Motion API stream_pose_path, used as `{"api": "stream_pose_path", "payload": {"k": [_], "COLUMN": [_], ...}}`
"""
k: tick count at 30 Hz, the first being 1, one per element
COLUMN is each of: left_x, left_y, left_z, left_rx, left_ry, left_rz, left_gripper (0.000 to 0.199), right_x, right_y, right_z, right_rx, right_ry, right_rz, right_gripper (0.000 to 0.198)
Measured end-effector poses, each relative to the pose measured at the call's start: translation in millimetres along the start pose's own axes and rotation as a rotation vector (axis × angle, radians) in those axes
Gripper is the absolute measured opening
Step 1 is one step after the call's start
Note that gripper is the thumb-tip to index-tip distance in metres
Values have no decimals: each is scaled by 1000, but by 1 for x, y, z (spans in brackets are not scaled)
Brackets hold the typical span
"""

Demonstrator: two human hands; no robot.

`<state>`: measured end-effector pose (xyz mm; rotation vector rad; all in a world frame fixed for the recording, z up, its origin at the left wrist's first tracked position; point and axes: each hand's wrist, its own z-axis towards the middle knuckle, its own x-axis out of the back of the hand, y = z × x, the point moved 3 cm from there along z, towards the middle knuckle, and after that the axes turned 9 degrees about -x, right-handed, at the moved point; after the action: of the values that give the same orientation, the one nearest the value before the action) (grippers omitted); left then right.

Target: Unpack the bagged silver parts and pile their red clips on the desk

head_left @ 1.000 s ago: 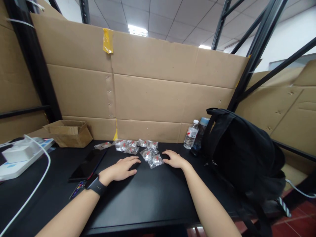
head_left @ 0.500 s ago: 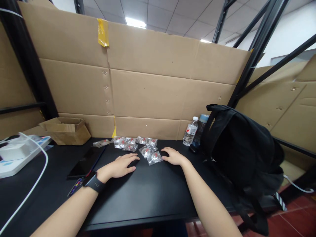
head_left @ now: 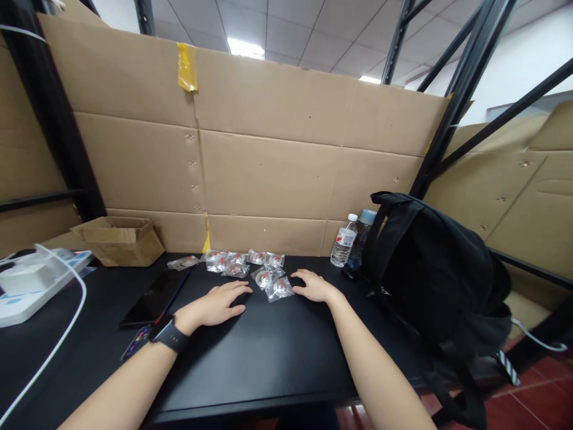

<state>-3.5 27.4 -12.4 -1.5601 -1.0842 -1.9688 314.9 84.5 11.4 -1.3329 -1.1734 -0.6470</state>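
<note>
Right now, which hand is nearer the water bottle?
Right. The right hand lies flat on the black table, a short way in front and left of the water bottle. The left hand rests farther left, beyond the small plastic packets.

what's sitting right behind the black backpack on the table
Two bottles stand at the black backpack's far left edge: a clear water bottle and a blue-capped bottle, partly covered by the strap. Anything directly behind the bag is hidden.
</note>
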Motion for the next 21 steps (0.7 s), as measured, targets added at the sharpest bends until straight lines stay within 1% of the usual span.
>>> {"api": "stream_pose_path", "payload": {"k": [7, 21], "left_x": [3, 8], "left_y": [5, 11], "left_z": [0, -1], "left_rx": [19, 27], "left_ry": [-14, -17], "left_rz": [2, -11], "left_gripper": [55, 55], "right_x": [2, -1], "right_y": [-3, 2], "right_z": [-3, 3], "right_rx": [-11, 0], "right_ry": [1, 7], "right_rz": [3, -4], "right_gripper": [56, 56]}}
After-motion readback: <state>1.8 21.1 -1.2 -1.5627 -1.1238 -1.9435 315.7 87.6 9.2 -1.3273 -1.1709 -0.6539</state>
